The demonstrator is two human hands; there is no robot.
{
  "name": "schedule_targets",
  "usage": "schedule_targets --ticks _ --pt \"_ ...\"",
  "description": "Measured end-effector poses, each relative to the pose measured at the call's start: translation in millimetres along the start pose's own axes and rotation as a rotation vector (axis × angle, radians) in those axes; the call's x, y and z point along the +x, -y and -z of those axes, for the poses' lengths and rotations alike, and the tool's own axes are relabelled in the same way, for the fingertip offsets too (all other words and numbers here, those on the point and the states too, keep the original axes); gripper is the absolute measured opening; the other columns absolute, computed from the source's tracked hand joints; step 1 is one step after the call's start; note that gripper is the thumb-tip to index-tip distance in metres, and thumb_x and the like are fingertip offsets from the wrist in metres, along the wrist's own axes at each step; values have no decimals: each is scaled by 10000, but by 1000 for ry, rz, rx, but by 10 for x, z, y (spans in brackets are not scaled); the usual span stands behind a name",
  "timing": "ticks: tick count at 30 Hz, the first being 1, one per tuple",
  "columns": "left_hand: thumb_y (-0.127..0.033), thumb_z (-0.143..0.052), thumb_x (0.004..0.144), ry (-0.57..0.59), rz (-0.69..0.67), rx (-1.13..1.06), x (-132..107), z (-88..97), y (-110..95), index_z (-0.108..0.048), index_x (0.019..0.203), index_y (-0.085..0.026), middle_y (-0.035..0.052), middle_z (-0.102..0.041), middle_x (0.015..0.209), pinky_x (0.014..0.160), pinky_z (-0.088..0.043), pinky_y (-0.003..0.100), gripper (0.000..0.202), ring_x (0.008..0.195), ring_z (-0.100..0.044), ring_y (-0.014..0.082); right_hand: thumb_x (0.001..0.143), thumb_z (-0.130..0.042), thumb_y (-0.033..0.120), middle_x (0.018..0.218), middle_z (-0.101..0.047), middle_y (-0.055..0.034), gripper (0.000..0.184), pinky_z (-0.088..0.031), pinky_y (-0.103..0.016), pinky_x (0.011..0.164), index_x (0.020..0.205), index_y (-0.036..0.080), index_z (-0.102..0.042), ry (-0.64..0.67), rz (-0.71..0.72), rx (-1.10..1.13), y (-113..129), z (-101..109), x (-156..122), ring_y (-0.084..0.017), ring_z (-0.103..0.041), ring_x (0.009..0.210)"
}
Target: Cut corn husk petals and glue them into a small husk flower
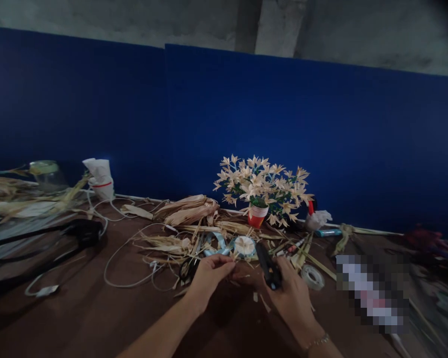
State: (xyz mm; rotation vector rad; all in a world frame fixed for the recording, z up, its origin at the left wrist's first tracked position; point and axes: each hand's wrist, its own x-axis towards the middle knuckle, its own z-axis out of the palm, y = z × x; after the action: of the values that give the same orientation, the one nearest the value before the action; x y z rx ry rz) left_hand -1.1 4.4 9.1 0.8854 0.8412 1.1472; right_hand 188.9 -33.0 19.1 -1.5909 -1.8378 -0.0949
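My right hand (289, 291) is closed round a black glue gun (268, 266), its nozzle pointing up and away toward the middle of the table. My left hand (210, 275) pinches something small and pale at its fingertips, just left of the gun; I cannot make out what it is. Both hands hover low over the brown table (78, 313). Right behind them lie a white tape roll (244, 245), light blue ribbon (218, 243) and dark scissors (188, 268) among dry straw strips (164, 243).
A red cup of pale straw flowers (263, 191) stands behind the hands. Husk bundles (188, 209), white cords (119, 258), a black cable (59, 238), a clear tape roll (312, 276) and a white wrapped cup (100, 179) lie about. A blue panel (224, 114) backs the table.
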Motion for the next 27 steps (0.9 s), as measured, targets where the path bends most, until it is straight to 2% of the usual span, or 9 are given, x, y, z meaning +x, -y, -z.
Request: schedule_targets --ticks 2,4,6,10,13,17,20,24,27 --pt "-314 -747 549 -23 -21 30 -13 8 -34 -614 661 -133 11 -646 610 579 -425 225 251 542 -569 113 688 -505 205 780 -612 -56 226 -396 -267 553 910 190 -471 13 -100 -101 -127 101 37 -216 -595 684" --pt "-322 -733 573 -27 -34 37 -18 22 -68 -614 679 -136 24 -661 641 573 -418 221 245 563 -579 119 661 -524 214 781 -640 -68 275 -389 -265 526 928 190 -464 96 -200 -146 -295 231 48 -230 -617 675" --pt "-319 -729 580 -32 -52 34 -14 39 -92 -607 678 -137 32 -671 661 558 -402 211 241 571 -582 116 599 -534 182 719 -649 -68 225 -389 -263 512 814 196 -471 187 -262 -155 -488 346 8 -235 -629 644" --pt "-305 -735 576 -46 -64 -3 7 64 -105 -596 689 -141 31 -675 669 515 -366 187 242 576 -577 104 578 -523 180 687 -652 -58 187 -396 -263 491 747 212 -452 246 -278 -125 -811 425 -201 -227 -634 601" --pt "-298 -732 586 -42 -74 -45 17 70 -95 -589 697 -138 28 -670 661 503 -358 176 242 578 -574 97 564 -528 143 668 -638 -54 206 -394 -272 494 748 211 -466 256 -306 -202 -862 430 -345 -227 -626 594" --pt "-307 -741 571 -57 -82 -68 20 63 -98 -581 684 -136 22 -657 642 492 -359 179 260 572 -570 100 541 -598 146 754 -621 -117 194 -385 -364 577 717 195 -533 169 -294 -509 -596 520 -341 -310 -590 740" --pt "-317 -750 549 -83 -83 -58 18 57 -112 -577 676 -136 18 -649 642 482 -354 182 281 558 -561 99 607 -586 129 807 -623 -115 139 -346 -424 699 727 201 -592 91 -92 -550 -223 491 -186 -301 -553 808" --pt "-328 -747 551 -92 -95 -41 21 73 -116 -577 665 -134 14 -641 633 501 -368 191 282 553 -558 100 728 -525 157 774 -634 -55 123 -336 -356 715 715 220 -629 352 173 -251 270 124 38 -219 -548 798" --pt "-337 -738 557 -81 -98 -19 33 98 -107 -589 669 -134 17 -649 643 534 -384 204 276 557 -557 104 735 -532 171 866 -642 -83 152 -329 -364 742 846 194 -634 395 294 -235 482 -192 105 -237 -530 869"
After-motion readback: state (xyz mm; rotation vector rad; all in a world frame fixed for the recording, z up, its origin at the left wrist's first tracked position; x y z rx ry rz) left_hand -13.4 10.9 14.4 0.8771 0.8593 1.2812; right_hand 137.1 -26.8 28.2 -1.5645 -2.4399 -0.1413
